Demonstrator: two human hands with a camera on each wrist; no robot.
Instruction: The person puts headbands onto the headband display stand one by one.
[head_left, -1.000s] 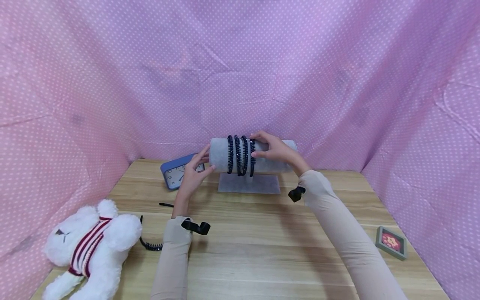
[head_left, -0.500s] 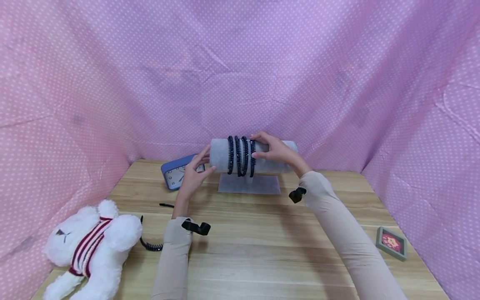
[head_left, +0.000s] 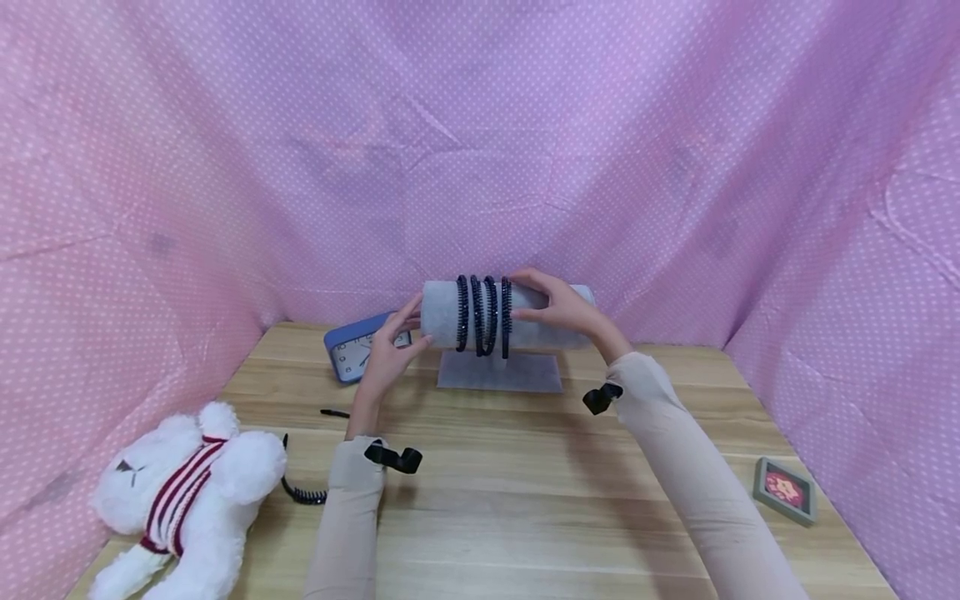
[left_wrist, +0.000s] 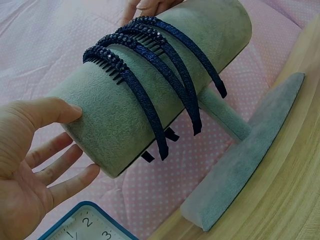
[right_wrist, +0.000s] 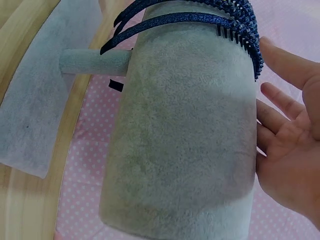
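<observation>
A grey plush roll stand (head_left: 444,315) lies crosswise at the back of the table. Several dark blue beaded headbands (head_left: 477,315) with comb teeth sit round its left and middle part. My left hand (head_left: 386,357) touches the roll's left end; in the left wrist view its thumb (left_wrist: 67,111) lies on the roll while the other fingers spread at the end face. Beside the rightmost headband (head_left: 506,318), my right hand (head_left: 561,305) lies at the roll with thumb and fingers apart. The right wrist view shows that thumb (right_wrist: 287,62) close to the beads and nothing pinched.
Behind my left hand stands a blue clock (head_left: 348,350). A white plush toy (head_left: 202,500) lies front left, next to another comb headband (head_left: 303,495) partly hidden by my sleeve. A small framed picture (head_left: 784,492) lies at the right edge. Pink dotted cloth (head_left: 480,167) surrounds the table.
My right hand has eased slightly to the right, its fingertips now a little off the rightmost headband. The left hand stays at the roll's end. The head view has shifted slightly.
</observation>
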